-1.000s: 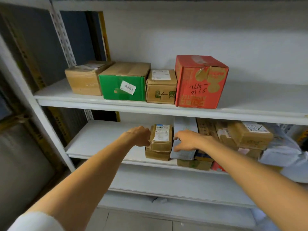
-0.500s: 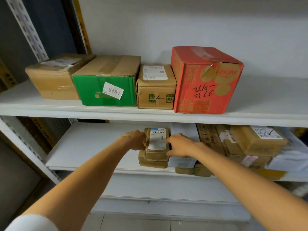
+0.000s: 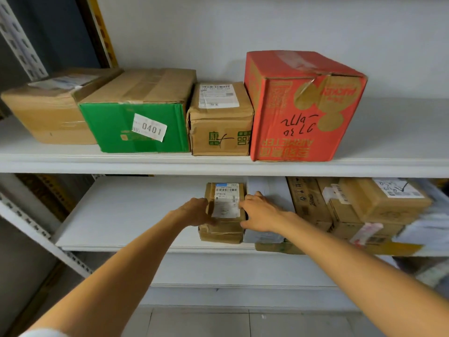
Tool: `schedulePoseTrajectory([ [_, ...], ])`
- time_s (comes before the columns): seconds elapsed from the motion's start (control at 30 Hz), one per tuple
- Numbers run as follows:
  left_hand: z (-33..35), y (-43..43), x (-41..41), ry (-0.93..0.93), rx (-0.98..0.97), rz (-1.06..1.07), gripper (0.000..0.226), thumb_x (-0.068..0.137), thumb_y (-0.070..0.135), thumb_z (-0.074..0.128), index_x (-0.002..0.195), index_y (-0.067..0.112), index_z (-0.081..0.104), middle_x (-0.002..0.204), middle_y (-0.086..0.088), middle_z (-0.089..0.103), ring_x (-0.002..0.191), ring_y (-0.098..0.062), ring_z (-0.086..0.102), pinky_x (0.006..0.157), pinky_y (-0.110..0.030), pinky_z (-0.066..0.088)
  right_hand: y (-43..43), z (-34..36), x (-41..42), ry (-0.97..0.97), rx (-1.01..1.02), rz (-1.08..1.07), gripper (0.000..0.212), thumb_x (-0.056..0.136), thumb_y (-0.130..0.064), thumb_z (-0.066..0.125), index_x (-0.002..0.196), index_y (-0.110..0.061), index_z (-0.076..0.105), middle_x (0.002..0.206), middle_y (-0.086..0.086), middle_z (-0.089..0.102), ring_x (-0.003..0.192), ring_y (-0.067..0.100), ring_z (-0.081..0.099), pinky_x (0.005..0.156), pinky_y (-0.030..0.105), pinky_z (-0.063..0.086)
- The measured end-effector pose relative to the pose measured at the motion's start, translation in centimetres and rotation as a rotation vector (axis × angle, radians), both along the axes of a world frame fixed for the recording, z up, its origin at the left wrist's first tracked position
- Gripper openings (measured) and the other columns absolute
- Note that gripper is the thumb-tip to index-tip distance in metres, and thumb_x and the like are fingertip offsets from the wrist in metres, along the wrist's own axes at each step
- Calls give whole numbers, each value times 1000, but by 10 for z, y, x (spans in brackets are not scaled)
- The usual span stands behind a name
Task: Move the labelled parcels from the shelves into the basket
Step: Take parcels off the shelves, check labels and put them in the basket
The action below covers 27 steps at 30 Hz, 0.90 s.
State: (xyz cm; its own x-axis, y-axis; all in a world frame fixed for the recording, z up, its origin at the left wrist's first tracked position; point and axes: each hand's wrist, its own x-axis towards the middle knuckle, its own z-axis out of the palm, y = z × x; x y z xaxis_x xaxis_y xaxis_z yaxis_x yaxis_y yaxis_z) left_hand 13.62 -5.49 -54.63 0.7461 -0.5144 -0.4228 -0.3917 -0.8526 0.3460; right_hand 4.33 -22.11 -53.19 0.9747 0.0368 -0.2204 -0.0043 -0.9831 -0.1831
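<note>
A small brown parcel (image 3: 226, 203) with a white barcode label lies on top of another brown parcel (image 3: 220, 233) on the lower shelf (image 3: 131, 215). My left hand (image 3: 194, 211) grips its left side and my right hand (image 3: 258, 211) grips its right side, fingers curled round the edges. On the upper shelf (image 3: 218, 164) stand a plain brown box (image 3: 48, 108), a green box (image 3: 138, 120) tagged 0401, a small labelled brown box (image 3: 220, 117) and a red box (image 3: 303, 105). No basket is in view.
Right of my hands the lower shelf holds a grey-white mailer (image 3: 267, 190), several brown cartons (image 3: 308, 203), a labelled brown box (image 3: 384, 198) and soft white bags (image 3: 427, 229). A perforated metal upright (image 3: 43, 237) runs down the left. Tiled floor (image 3: 206, 322) lies below.
The view has moved closer to the shelves and shifted right. Both hands have closed in on the sides of the small labelled parcel, the right hand coming off the grey mailer.
</note>
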Motion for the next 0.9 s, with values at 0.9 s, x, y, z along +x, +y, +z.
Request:
schedulePoseTrajectory([
  [0.9, -62, 39, -3, 249, -770, 677, 4, 90, -2, 59, 94, -1, 59, 100, -19, 65, 85, -29, 67, 75, -38, 59, 62, -45, 16, -178, 406, -349, 77, 94, -8, 55, 154, -10, 8, 156, 9, 28, 141, 30, 33, 112, 39, 34],
])
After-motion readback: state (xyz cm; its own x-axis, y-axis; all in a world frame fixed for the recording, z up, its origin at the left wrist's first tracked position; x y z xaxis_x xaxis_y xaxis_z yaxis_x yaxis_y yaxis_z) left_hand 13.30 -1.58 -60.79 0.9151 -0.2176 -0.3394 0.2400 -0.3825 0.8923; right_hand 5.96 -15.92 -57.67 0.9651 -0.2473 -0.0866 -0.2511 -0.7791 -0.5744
